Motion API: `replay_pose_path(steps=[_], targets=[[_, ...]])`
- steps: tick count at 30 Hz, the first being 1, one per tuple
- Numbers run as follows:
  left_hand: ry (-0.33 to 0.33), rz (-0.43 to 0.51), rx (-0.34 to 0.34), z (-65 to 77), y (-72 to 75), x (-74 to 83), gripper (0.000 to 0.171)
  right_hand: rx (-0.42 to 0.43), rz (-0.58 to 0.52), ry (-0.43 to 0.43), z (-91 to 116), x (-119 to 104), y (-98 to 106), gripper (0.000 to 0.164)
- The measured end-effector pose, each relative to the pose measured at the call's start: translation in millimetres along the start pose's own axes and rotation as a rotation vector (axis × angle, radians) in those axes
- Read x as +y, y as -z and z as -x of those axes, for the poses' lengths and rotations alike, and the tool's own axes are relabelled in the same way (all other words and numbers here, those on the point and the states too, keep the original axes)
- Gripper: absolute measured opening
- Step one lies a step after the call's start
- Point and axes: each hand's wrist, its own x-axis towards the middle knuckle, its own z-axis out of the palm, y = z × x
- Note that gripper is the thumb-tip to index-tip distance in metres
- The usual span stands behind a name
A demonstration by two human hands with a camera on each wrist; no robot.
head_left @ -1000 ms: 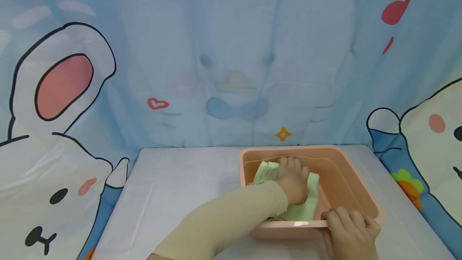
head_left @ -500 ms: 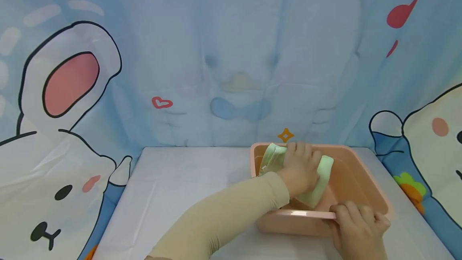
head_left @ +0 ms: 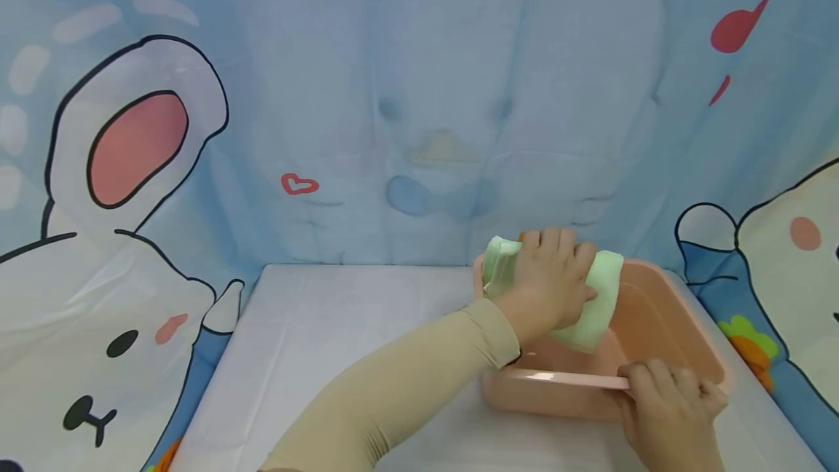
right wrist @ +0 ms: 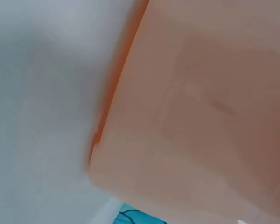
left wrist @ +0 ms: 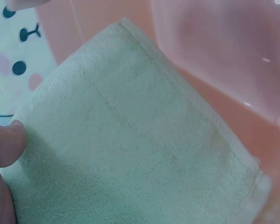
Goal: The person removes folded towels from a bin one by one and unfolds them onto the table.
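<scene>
My left hand (head_left: 549, 281) holds a folded pale green towel (head_left: 598, 297) over the far left part of a pink plastic basin (head_left: 557, 393). In the left wrist view, the thumb (left wrist: 8, 142) lies against one edge of the towel (left wrist: 130, 126), whose fuzzy face and stitched hem fill much of the picture; the other fingers are mostly hidden. At the basin's near right corner, my right hand (head_left: 675, 406) grips the rim, fingers over the top. The right wrist view has only the basin's smooth outer wall (right wrist: 200, 116), without the hand.
The basin stands on the right side of a table with a white cover (head_left: 354, 326). Behind and around it hangs a blue curtain (head_left: 432, 93) printed with cartoon animals. A beige sleeve (head_left: 400, 392) crosses the near table edge.
The left hand has lifted the towel up from inside the basin, toward the far rim. The basin has slid a little to the right, with the right hand still on its rim.
</scene>
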Motion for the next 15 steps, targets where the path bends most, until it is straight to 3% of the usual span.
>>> replay_pose_path(steps=[3, 6, 15], targets=[[-0.002, 0.014, -0.001, 3.1, 8.0, -7.7, 0.049, -0.022, 0.003, -0.015, 0, 8, -2, 0.065], [-0.002, 0.023, 0.001, 7.1, 15.3, -12.8, 0.050, -0.042, 0.015, -0.032, 0, 15, -3, 0.050], [0.017, 0.034, 0.084, 22.5, 34.7, -26.7, 0.055, -0.030, 0.009, -0.020, -6, 35, -10, 0.059]])
